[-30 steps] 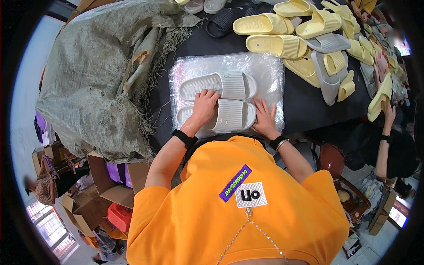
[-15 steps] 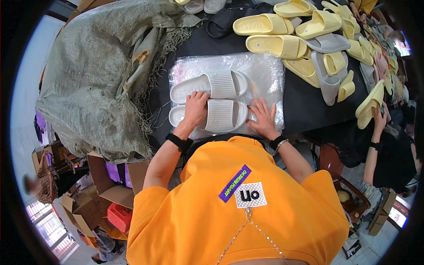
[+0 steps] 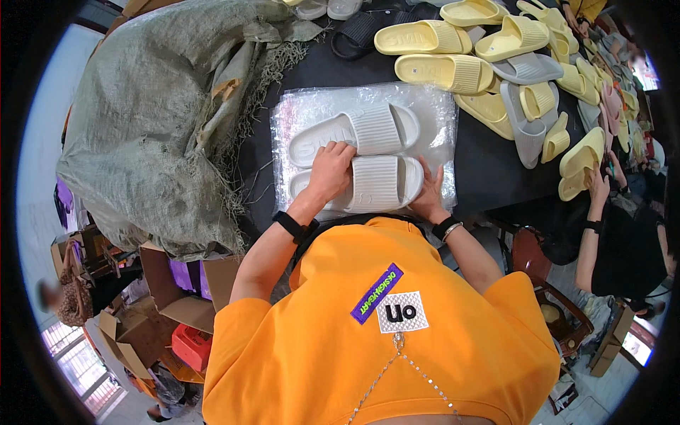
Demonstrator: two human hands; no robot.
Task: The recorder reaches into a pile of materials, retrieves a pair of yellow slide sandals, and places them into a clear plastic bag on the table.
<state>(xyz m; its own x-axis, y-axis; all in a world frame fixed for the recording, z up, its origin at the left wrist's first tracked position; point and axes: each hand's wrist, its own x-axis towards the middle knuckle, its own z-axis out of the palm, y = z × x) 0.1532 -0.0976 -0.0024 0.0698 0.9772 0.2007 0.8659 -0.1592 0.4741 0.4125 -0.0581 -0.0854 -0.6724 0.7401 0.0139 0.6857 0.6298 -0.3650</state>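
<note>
Two pale grey slide sandals lie side by side over a stack of clear plastic bags (image 3: 435,113), toes to the right: a far slide (image 3: 379,129) and a near slide (image 3: 375,185). My left hand (image 3: 331,172) is closed on the pair where their inner edges meet, just behind the straps; its fingertips are partly hidden between them. My right hand (image 3: 430,195) cups the toe of the near slide, its fingers along the rim and its thumb hidden by the sole.
A large grey-green woven sack (image 3: 156,127) covers the table's left side. Yellow slides (image 3: 446,73) and grey slides (image 3: 524,127) crowd the far right. A co-worker's hand (image 3: 598,185) holds yellow slides (image 3: 582,159) at the right. Cardboard boxes (image 3: 188,304) stand below left.
My left hand has shifted the grey pair to the right, angling it slightly. My right hand, earlier spread on the bags, now meets the near slide's toe. The co-worker's yellow slides moved left.
</note>
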